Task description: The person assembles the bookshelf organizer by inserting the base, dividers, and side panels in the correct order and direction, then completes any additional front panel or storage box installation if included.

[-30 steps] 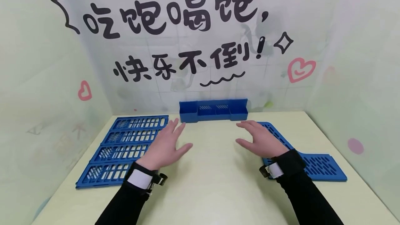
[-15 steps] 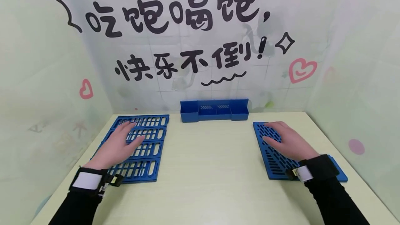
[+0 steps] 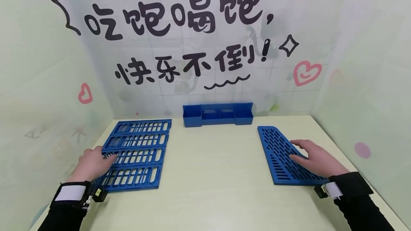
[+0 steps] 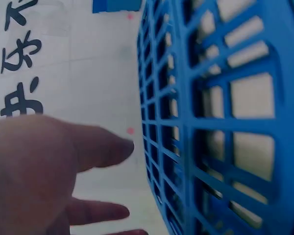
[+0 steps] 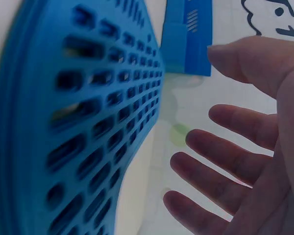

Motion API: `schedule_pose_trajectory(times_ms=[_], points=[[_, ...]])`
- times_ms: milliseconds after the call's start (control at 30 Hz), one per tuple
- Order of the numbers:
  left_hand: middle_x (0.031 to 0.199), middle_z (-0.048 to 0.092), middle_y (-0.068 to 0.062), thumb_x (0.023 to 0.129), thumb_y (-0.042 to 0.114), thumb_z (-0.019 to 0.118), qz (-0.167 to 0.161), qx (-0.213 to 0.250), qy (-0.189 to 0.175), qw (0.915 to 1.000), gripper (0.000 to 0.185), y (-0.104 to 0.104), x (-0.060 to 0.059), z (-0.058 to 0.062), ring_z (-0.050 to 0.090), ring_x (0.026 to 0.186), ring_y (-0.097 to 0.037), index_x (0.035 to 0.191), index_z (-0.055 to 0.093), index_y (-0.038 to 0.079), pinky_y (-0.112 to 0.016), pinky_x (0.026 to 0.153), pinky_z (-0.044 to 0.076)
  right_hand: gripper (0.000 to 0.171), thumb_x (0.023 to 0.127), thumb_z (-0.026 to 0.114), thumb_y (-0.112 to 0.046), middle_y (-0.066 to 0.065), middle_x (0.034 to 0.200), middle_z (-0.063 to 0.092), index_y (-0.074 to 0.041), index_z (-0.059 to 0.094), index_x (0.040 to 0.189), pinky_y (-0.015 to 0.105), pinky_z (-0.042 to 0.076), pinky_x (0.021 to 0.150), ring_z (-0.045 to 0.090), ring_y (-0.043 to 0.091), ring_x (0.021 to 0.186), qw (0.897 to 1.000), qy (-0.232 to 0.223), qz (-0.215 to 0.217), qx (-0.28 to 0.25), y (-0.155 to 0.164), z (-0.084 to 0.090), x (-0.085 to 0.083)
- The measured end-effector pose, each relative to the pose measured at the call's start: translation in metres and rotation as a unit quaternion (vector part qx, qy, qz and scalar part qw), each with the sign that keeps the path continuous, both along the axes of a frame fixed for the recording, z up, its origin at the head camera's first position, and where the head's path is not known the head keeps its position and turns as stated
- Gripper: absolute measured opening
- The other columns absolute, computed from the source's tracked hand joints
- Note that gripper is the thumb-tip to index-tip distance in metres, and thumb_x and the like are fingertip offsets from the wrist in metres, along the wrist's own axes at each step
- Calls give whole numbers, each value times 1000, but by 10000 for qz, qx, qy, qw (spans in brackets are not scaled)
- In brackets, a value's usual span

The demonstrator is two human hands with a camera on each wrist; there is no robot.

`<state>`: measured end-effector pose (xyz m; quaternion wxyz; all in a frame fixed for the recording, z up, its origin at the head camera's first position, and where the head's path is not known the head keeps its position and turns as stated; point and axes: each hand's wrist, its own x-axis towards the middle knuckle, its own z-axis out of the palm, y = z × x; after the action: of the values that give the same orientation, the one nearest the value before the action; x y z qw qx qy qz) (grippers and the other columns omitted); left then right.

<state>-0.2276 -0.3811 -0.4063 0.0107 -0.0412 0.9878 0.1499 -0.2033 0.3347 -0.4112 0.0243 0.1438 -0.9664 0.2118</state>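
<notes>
A set of several blue slotted panels lies side by side on the left of the table. My left hand is at their left edge, its thumb overlapping the slots in the head view. In the left wrist view that hand has its thumb and fingers extended beside the blue lattice, with nothing held. A blue perforated plate with an angled outline lies on the right. My right hand hovers over its right side; in the right wrist view its fingers are spread and relaxed, apart from the plate.
Against the back wall stands a blue compartmented holder. White side walls close in the pale table on both sides. The back wall carries large dark lettering and a pink heart.
Both hands have moved outward and toward the body: the left from over the table's middle to the panels' left edge, the right across the perforated plate. The blue items stay in place.
</notes>
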Motion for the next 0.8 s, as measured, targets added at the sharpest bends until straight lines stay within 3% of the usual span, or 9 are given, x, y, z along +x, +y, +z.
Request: schedule_pose_trajectory(times_ms=[133, 300, 433, 533, 800], points=[[122, 51, -58, 108, 32, 58, 476, -268, -401, 9977, 73, -10, 2, -7, 50, 116, -73, 130, 43, -36, -74, 93, 48, 77, 102, 77, -45, 34, 152, 58, 5, 53, 155, 69, 51, 109, 57, 56, 138, 9995, -273, -101, 136, 17, -14, 3], [105, 64, -47, 108, 37, 56, 626, -432, -721, 9945, 65, -18, 2, -13, 59, 105, -66, 109, 61, -28, -68, 87, 50, 98, 92, 84, -58, 41, 149, 55, 12, 51, 153, 72, 50, 105, 54, 61, 135, 9966, -613, -276, 479, 38, -24, 8], [79, 65, -27, 106, 48, 59, 654, -410, -547, 9955, 64, -23, 2, -16, 62, 85, -49, 83, 64, -12, -55, 74, 49, 113, 82, 90, -62, 44, 150, 50, 14, 47, 155, 78, 46, 102, 51, 65, 134, 9939, -653, -373, 808, 46, -28, 8], [70, 57, -16, 104, 53, 63, 790, -248, -324, 9960, 63, -24, 3, -19, 58, 75, -38, 75, 59, -3, -46, 67, 43, 118, 78, 92, -62, 45, 152, 48, 13, 45, 156, 83, 41, 102, 49, 67, 135, 9917, -681, -449, 994, 47, -31, 7], [74, 61, -23, 99, 52, 70, 1057, -51, 52, 9944, 62, -25, 3, -19, 58, 80, -44, 71, 59, -2, -49, 68, 44, 115, 74, 94, -64, 42, 147, 55, 11, 50, 150, 83, 39, 103, 52, 63, 133, 9922, -603, -549, 947, 44, -33, 7]])
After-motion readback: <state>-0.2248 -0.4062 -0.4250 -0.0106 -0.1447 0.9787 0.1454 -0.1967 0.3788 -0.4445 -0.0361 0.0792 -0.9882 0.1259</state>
